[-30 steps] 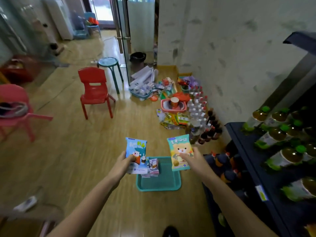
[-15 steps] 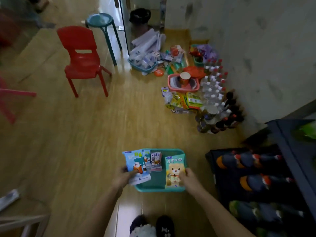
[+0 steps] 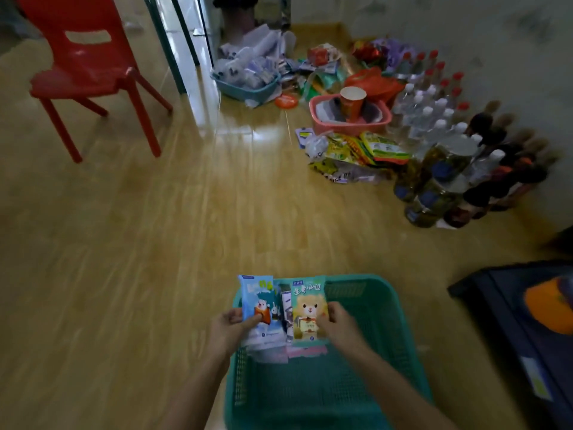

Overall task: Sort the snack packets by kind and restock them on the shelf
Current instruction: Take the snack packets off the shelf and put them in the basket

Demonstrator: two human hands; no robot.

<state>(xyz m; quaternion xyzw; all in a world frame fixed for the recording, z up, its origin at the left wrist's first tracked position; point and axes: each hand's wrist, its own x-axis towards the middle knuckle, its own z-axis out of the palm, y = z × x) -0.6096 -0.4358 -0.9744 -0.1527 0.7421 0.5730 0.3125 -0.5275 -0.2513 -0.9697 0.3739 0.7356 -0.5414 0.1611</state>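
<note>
Stretching across the room, a wooden floor (image 3: 155, 228) carries a red chair (image 3: 83, 69) and, near the wall, standing bottles (image 3: 434, 119), a pink basket (image 3: 322, 121) holding a paper cup (image 3: 353, 99) and a blue basket (image 3: 245, 92) of pale packs. Nearest, over a teal mesh basket (image 3: 400, 336) near the dark shelf (image 3: 511, 321), the left hand (image 3: 229, 330) pinches a blue snack packet (image 3: 257, 305). The right hand (image 3: 338, 327) grips a bear-printed packet (image 3: 308, 308), with more packets wedged between them.

Glossy yellow-brown wood-plank floor (image 3: 148, 243) fills the dim room. A red plastic chair (image 3: 83, 69) stands upper left, beside what looks like a glass door frame (image 3: 183, 48). A pale mottled wall (image 3: 471, 29) runs along the right.
</note>
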